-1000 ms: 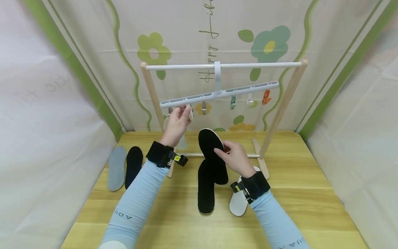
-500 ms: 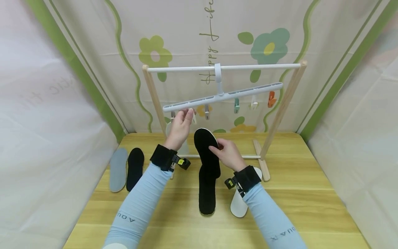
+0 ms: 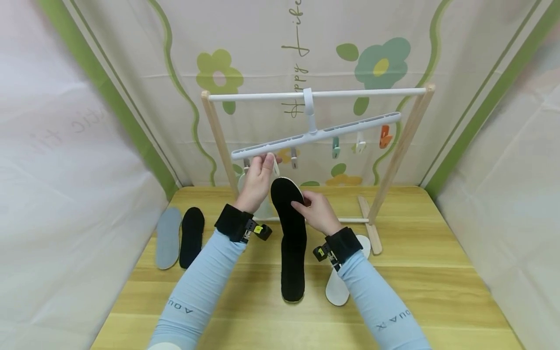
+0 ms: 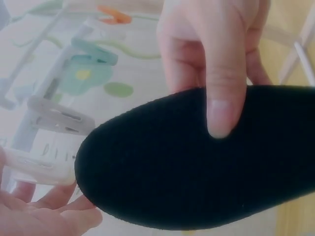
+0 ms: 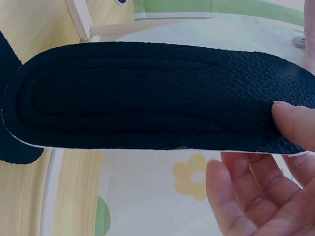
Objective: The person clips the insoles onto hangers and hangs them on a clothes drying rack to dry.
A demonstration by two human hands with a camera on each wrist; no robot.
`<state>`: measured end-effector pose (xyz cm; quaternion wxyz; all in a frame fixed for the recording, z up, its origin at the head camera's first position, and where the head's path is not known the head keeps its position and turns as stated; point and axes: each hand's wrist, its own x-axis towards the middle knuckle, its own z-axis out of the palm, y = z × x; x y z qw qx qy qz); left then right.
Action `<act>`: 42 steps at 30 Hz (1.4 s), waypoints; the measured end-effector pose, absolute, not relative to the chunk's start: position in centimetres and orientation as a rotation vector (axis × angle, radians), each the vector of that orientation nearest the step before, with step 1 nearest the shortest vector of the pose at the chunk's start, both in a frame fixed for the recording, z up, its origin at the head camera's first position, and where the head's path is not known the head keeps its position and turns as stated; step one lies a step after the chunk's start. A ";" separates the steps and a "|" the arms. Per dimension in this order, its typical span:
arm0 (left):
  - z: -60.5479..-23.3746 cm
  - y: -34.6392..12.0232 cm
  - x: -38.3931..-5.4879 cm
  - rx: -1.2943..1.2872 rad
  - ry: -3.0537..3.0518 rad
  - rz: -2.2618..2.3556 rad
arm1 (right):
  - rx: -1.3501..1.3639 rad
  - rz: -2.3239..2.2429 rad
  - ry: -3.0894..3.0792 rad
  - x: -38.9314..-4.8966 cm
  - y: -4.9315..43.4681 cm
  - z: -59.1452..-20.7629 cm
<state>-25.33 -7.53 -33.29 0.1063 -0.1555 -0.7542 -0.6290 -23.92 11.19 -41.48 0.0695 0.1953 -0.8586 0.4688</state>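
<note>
My right hand (image 3: pixel 321 214) pinches a black insole (image 3: pixel 286 194) near its upper end, thumb on the dark face and fingers behind. In the left wrist view the insole's rounded tip overlaps the white clothespin (image 4: pixel 39 169) that my left hand (image 3: pixel 255 182) pinches. This clothespin hangs under a tilted pale hanger (image 3: pixel 350 128), whose left end is lower. Other clips hang along the bar, among them a grey one (image 3: pixel 294 159), a green one (image 3: pixel 335 147) and an orange one (image 3: pixel 385 137). Behind my left hand hangs a pale insole (image 3: pixel 264 210), partly hidden.
A wooden rack with a white rod (image 3: pixel 262 97) carries the hanger. On the table (image 3: pixel 415 306) lie a grey insole (image 3: pixel 168 238) and a black insole (image 3: pixel 191 237) at left, another black insole (image 3: pixel 292 282) in front, and a white insole (image 3: pixel 338 289) under my right forearm.
My right hand has carried the black insole left and slightly up, closer to the white clothespin. My left hand keeps its pinch on that clothespin, a little lower and further right in view.
</note>
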 end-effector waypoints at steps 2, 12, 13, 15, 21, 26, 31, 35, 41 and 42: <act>-33.3 -7.5 -25.2 -0.465 -2.228 -1.853 | 0.587 1.416 -2.590 -24.0 11.2 -41.5; -33.2 -7.4 -25.2 -0.497 -2.239 -1.862 | 0.602 1.454 -2.569 -24.1 11.0 -41.0; -33.1 -7.4 -25.2 -0.492 -2.241 -1.862 | 0.604 1.453 -2.566 -24.1 11.0 -41.0; -33.1 -7.4 -25.2 -0.482 -2.244 -1.871 | 0.608 1.449 -2.564 -24.1 11.0 -41.0; -33.0 -7.3 -25.4 -0.457 -2.250 -1.893 | 0.609 1.453 -2.569 -24.3 10.9 -41.0; -33.1 -7.3 -25.4 -0.473 -2.243 -1.880 | 0.624 1.451 -2.562 -24.3 10.8 -40.9; -33.0 -7.3 -25.2 -0.494 -2.237 -1.856 | 0.644 1.438 -2.557 -24.3 10.8 -40.7; -32.9 -7.2 -25.1 -0.478 -2.252 -1.839 | 0.643 1.437 -2.550 -24.2 10.7 -40.5; -32.9 -7.0 -24.9 -0.437 -2.257 -1.865 | 0.640 1.464 -2.539 -24.1 10.6 -40.3; -32.9 -7.0 -24.9 -0.435 -2.256 -1.869 | 0.640 1.472 -2.539 -24.1 10.5 -40.2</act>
